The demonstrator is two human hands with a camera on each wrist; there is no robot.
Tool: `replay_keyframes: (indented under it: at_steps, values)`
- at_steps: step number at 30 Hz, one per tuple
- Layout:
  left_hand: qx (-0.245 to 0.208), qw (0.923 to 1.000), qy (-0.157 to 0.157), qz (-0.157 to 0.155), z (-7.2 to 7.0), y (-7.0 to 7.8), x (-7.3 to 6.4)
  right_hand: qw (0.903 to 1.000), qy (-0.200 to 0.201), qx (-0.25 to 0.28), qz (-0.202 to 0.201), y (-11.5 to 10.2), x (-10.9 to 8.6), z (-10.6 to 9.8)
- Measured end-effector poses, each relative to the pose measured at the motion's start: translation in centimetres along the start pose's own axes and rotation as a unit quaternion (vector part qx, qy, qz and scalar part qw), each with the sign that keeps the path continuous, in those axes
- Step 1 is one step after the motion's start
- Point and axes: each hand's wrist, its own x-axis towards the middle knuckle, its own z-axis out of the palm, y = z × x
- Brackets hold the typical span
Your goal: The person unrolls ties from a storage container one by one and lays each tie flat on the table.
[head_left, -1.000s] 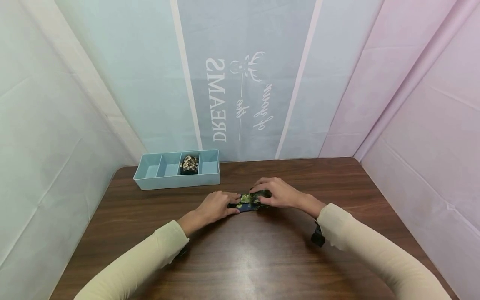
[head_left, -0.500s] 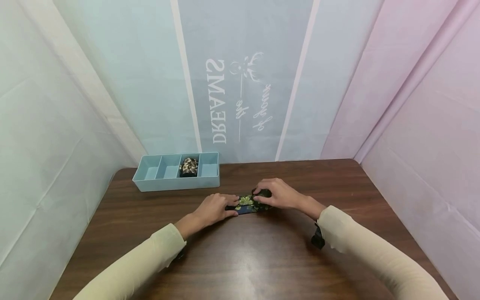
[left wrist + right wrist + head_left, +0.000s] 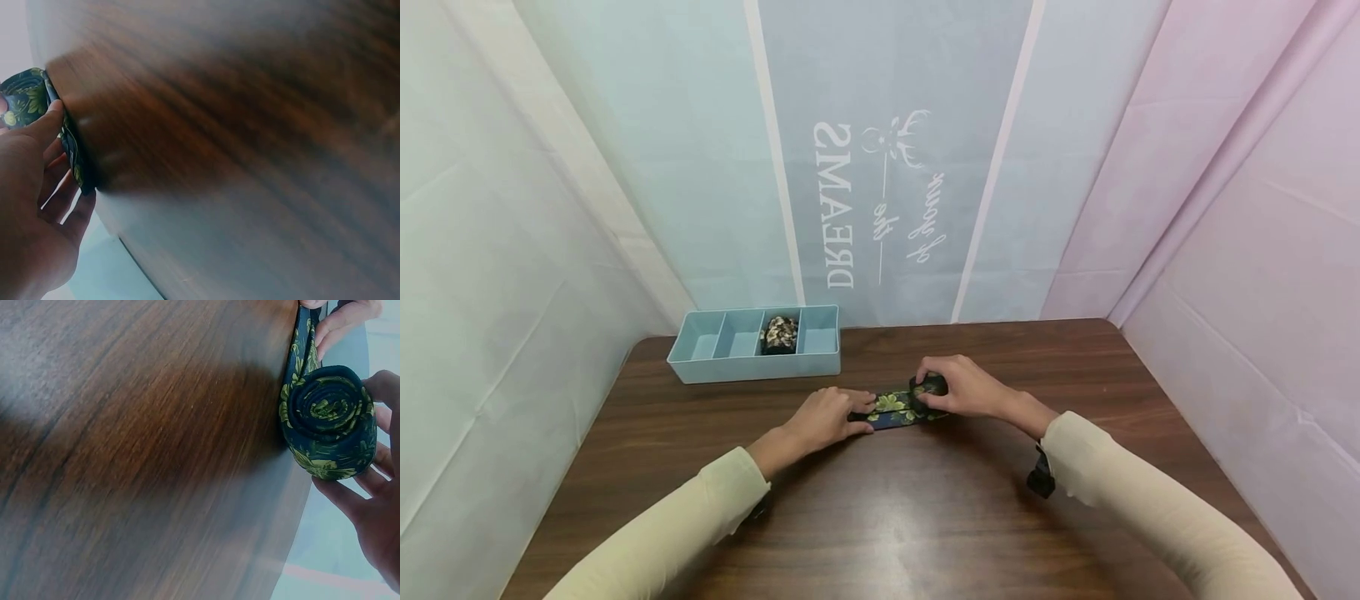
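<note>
A dark blue necktie (image 3: 891, 404) with yellow-green flowers lies along the table, partly rolled up. My right hand (image 3: 964, 387) grips the rolled part, thumb on the near side and fingers on the far side. In the right wrist view the roll (image 3: 328, 425) shows its spiral end, and a flat length runs from it to my other hand. My left hand (image 3: 822, 418) holds that flat length at its left end between thumb and fingers, covering the end in the head view. The left wrist view shows the flowered cloth (image 3: 31, 94) past the thumb.
A light blue tray (image 3: 752, 367) with several compartments stands at the back left of the brown wooden table (image 3: 880, 517). One compartment holds a dark and cream patterned roll (image 3: 780, 335). Fabric walls (image 3: 880, 50) enclose the back and sides.
My right hand has shifted slightly right with the roll, and my left hand slightly left. More of the flat length shows between them.
</note>
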Motion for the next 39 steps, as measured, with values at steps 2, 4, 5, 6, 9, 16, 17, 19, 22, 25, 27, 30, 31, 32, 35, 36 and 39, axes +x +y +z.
replay_keyframes:
  at_steps: [2,4,5,6,9,16,17,19,22,25,27,30,31,32,35,36,39]
  values:
    - [0.0,1.0,-0.001,0.0,0.0,0.0,0.0,1.0,-0.004,0.003,-0.001,0.1,-0.1,-0.1]
    - [0.0,1.0,-0.002,0.001,-0.1,0.0,-0.1,0.9999,-0.009,0.005,0.0,0.2,-0.2,-0.2]
    - [0.001,1.0,-0.002,0.0,-0.1,0.0,-0.1,0.9999,-0.011,0.004,-0.001,0.2,-0.3,-0.3]
    - [0.001,1.0,-0.002,0.0,-0.1,0.0,-0.1,0.9999,-0.013,0.004,-0.002,0.3,-0.3,-0.4]
    - [-0.001,1.0,-0.001,-0.002,-0.3,0.0,-0.2,0.9998,-0.019,0.0,-0.007,0.4,-0.4,-0.6]
    - [-0.001,1.0,-0.003,-0.006,-0.4,-0.2,-0.6,0.9994,-0.032,-0.002,-0.015,0.6,-0.9,-0.9]
    - [-0.001,1.0,-0.004,-0.006,-0.4,-0.2,-0.6,0.9994,-0.032,-0.003,-0.015,0.7,-1.0,-1.0]
    - [-0.002,1.0,-0.002,-0.004,-0.4,-0.2,-0.7,0.9994,-0.033,-0.005,-0.014,0.9,-1.2,-1.0]
    - [0.0,1.0,-0.001,-0.003,-0.6,-0.3,-0.9,0.9994,-0.032,-0.008,-0.008,1.1,-1.5,-1.2]
    - [0.003,1.0,-0.002,-0.005,-0.7,-0.3,-1.0,0.9995,-0.03,-0.005,-0.001,1.3,-1.8,-1.4]
    - [0.003,1.0,-0.003,-0.006,-0.8,-0.3,-1.0,0.9997,-0.026,-0.004,0.002,1.4,-2.0,-1.5]
    - [0.001,1.0,-0.003,-0.005,-1.0,-0.4,-1.0,0.9999,-0.013,-0.007,0.003,1.6,-2.3,-1.5]
    - [0.0,1.0,-0.005,-0.006,-1.0,-0.4,-1.1,0.9999,-0.008,-0.007,0.006,1.7,-2.4,-1.5]
    - [0.0,1.0,-0.006,-0.005,-1.1,-0.5,-1.1,0.9999,-0.004,-0.007,0.008,1.7,-2.5,-1.5]
    - [0.001,0.9999,-0.01,-0.003,-1.1,-0.8,-1.1,0.9997,0.004,-0.009,0.021,1.8,-2.6,-1.5]
    - [0.001,0.9999,-0.011,-0.002,-1.1,-0.9,-1.1,0.9996,0.004,-0.008,0.028,1.8,-2.6,-1.5]
    - [-0.002,0.9999,-0.013,0.001,-1.1,-1.1,-1.1,0.9989,0.004,-0.012,0.045,1.7,-2.6,-1.5]
